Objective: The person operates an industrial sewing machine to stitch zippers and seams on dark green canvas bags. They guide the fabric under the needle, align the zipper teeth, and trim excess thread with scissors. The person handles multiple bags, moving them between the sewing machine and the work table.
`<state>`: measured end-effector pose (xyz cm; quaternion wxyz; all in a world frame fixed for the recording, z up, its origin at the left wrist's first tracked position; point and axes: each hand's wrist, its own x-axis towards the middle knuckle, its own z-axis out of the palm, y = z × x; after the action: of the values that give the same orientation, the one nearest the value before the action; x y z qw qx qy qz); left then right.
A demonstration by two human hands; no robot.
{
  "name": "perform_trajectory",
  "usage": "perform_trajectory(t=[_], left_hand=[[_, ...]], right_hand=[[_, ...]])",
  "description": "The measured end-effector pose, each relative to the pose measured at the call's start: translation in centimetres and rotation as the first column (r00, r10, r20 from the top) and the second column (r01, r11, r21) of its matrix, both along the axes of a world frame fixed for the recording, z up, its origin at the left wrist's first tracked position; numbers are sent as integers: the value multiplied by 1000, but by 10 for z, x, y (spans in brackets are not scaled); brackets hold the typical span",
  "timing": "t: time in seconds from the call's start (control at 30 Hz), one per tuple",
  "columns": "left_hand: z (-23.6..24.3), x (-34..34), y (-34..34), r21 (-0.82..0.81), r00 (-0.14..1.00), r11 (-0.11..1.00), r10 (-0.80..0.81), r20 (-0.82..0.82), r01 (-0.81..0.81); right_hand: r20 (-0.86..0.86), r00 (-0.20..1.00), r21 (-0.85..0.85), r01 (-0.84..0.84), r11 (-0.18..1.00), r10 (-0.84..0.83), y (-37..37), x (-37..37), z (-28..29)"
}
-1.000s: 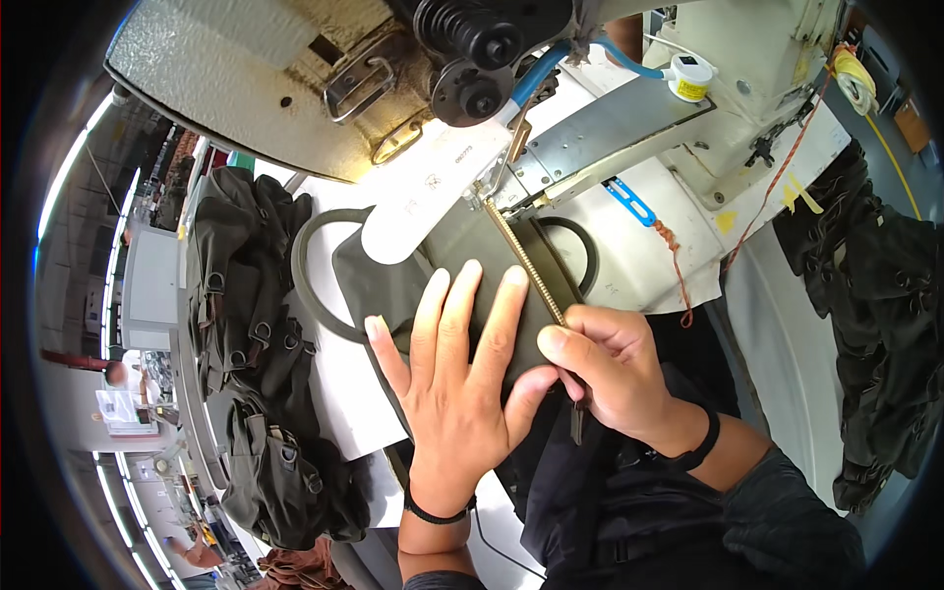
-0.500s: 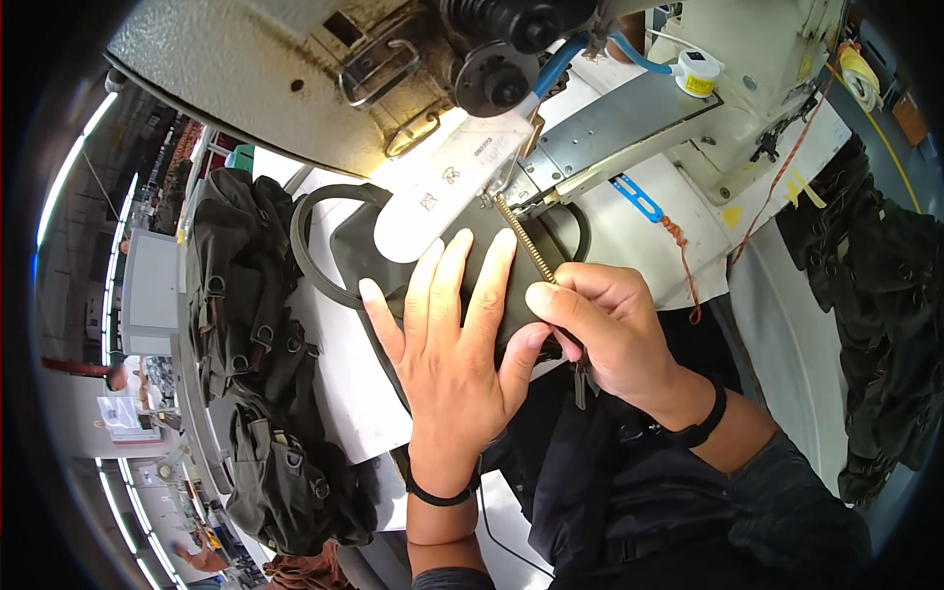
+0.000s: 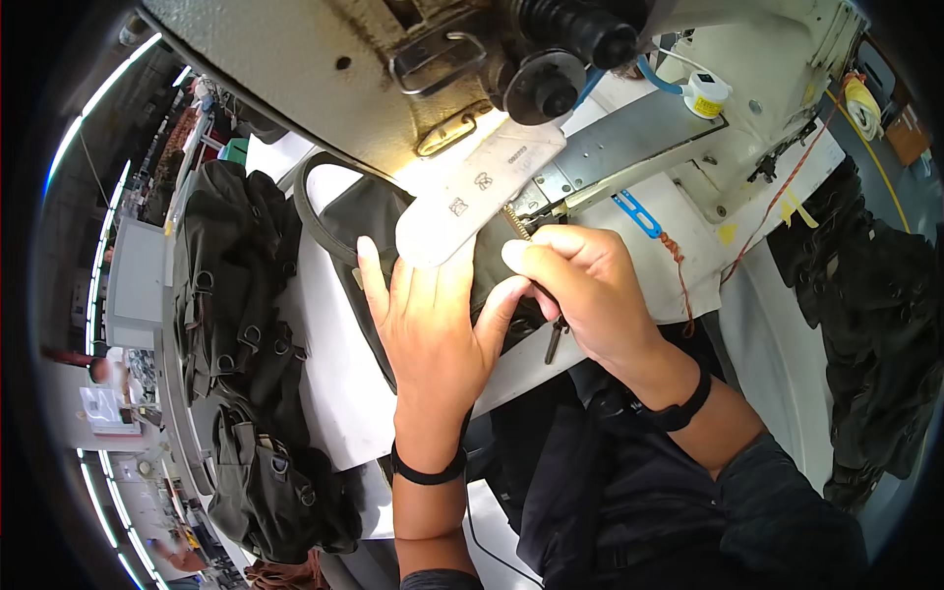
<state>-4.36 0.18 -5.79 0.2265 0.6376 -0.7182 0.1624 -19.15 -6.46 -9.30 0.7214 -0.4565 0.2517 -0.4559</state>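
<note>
L hand (image 3: 433, 339) lay open, flat on dk bag (image 3: 489, 269); R hand (image 3: 590, 290) pinched zip (image 3: 516, 224), seemingly short bit left by mach. (image 3: 334, 84)

The white plate (image 3: 470, 203) bears small dark print (image 3: 482, 181); the white canister (image 3: 704, 85), a yellow label (image 3: 707, 106).

The white plate (image 3: 477, 192) covers the tips of the left grip's (image 3: 433, 329) three middle fingers and part of the bag (image 3: 351, 208) beneath, while the right grip (image 3: 588, 290) hides most of the zip (image 3: 518, 226) and its own curled fingertips. The upper edge cuts off the sewing machine (image 3: 285, 64); the lower edge cuts the left sleeve (image 3: 440, 579) and brown cloth (image 3: 290, 573). At lower left, a distant person (image 3: 182, 558) is too small and blurred for any handled object to be made out.
</note>
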Motion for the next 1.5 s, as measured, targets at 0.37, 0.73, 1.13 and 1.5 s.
perform_trajectory(t=[0.37, 0.73, 1.13, 1.5], left_hand=[[-16, 6, -6, -140, 994, 990, -21, -107, 6], [-25, -8, -12, -385, 982, 923, -84, -170, 12], [-20, -5, -22, -356, 976, 932, -132, -174, 62], [-28, -7, -28, -365, 959, 931, -77, -272, -29]], right_hand=[[-99, 987, -150, 107, 983, -123, -5, 9, 6], [-45, 999, 82, -4, 997, 8, -2, -7, 15], [-24, 994, 29, 108, 994, -108, -8, 6, 9], [-583, 799, -370, -98, 924, -149, -20, -22, 19]])
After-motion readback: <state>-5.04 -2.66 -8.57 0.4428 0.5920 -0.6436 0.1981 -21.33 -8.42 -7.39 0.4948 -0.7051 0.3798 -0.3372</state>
